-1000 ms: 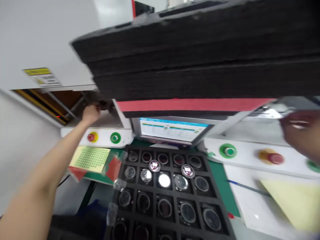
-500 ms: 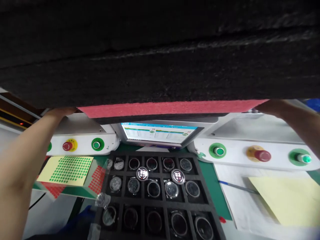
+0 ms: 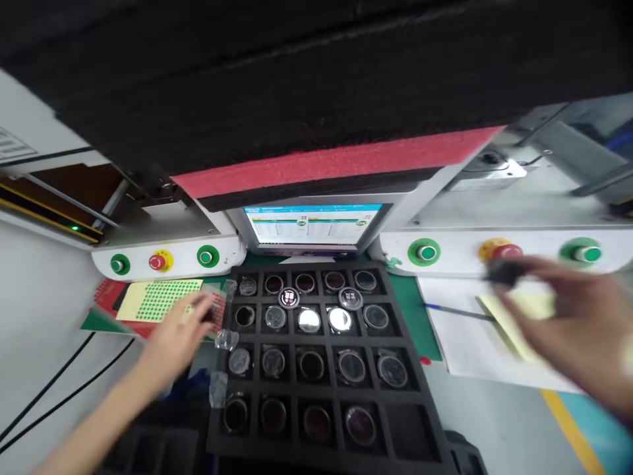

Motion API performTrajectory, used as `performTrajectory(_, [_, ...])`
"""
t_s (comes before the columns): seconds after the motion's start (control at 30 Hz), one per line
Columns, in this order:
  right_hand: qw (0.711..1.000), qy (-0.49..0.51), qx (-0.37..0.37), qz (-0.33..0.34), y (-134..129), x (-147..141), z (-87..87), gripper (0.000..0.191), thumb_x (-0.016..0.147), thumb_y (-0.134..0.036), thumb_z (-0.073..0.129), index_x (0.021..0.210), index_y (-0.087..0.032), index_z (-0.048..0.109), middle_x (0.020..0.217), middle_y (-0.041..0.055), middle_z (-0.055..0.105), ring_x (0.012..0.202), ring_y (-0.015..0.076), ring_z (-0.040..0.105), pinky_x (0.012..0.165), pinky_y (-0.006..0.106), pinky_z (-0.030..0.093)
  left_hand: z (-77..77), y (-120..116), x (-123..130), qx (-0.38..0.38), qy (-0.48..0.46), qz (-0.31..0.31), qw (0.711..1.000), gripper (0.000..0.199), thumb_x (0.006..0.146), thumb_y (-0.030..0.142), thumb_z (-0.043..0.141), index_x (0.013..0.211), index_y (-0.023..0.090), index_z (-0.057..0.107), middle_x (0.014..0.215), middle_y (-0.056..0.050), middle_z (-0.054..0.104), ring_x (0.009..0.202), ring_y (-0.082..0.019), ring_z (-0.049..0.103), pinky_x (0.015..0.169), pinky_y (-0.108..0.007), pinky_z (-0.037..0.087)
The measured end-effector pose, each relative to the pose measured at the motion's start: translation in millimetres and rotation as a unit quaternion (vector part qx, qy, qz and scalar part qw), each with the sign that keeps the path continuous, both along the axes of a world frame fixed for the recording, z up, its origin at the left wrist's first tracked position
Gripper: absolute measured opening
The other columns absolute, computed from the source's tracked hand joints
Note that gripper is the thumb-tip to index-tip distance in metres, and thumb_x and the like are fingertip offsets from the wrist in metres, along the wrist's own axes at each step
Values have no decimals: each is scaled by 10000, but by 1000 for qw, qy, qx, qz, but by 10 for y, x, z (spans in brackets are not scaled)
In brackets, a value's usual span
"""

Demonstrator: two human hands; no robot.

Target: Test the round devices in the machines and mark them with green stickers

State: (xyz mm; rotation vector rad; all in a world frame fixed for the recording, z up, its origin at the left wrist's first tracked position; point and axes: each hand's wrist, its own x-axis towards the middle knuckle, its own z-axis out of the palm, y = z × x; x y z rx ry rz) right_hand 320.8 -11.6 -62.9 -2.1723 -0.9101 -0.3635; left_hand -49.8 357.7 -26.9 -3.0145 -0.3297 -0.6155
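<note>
Black, a small object (image 3: 503,272) sits pinched at the tip of the right grip (image 3: 576,316); left grip (image 3: 175,336), cannot tell.

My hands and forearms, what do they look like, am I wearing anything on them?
Your left hand is ungloved, its forearm without sleeve or watch. Your right hand is ungloved too, but too blurred to rule out a ring.
</note>
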Motion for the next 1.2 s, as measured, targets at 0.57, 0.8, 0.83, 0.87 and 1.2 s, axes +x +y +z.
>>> performTrajectory(0.57, [962, 38, -78, 259, 783, -1006, -408, 387, 871, -323, 550, 1219, -174, 468, 1216, 163, 590, 1148, 294, 576, 969, 504, 498, -200, -774, 788, -132, 163, -68, 975, 353, 853, 210, 628, 1197, 152, 570, 1286, -145, 574, 1199, -258, 556, 1031, -415, 472])
performTrajectory(0.8, [954, 69, -169, 237, 1070, -830, -474, 426, 859, -358, 652, 1208, -149, 526, 1131, 109, 619, 1048, 246, 609, 867, 429, 537, -140, -609, 1209, -113, 271, -63, 954, 357, 773, 273, 723, 1100, 155, 642, 1031, -129, 693, 993, -302, 660, 827, -394, 546])
performTrajectory(0.83, [953, 71, -178, 233, 1073, -827, -476, 416, 864, -368, 649, 1201, -155, 534, 1120, 105, 619, 1043, 245, 607, 858, 427, 537, -149, -609, 1215, -113, 272, -61, 954, 369, 773, 306, 726, 1100, 160, 642, 1038, -130, 691, 996, -307, 658, 820, -398, 547])
performTrajectory(0.87, [953, 72, -185, 231, 1073, -824, -477, 408, 867, -371, 647, 1197, -158, 538, 1108, 101, 620, 1036, 244, 606, 853, 426, 536, -161, -609, 1217, -114, 271, -61, 954, 378, 773, 330, 728, 1100, 161, 642, 1043, -130, 690, 998, -311, 656, 817, -403, 548])
performTrajectory(1.2, [955, 76, -179, 225, 1022, -824, -494, 359, 807, -245, 613, 1151, -193, 523, 1086, 97, 656, 985, 268, 647, 841, 433, 548, -35, -735, 936, -122, 61, -144, 980, 382, 877, 256, 646, 1223, 144, 527, 1206, -137, 642, 1139, -232, 603, 988, -395, 516])
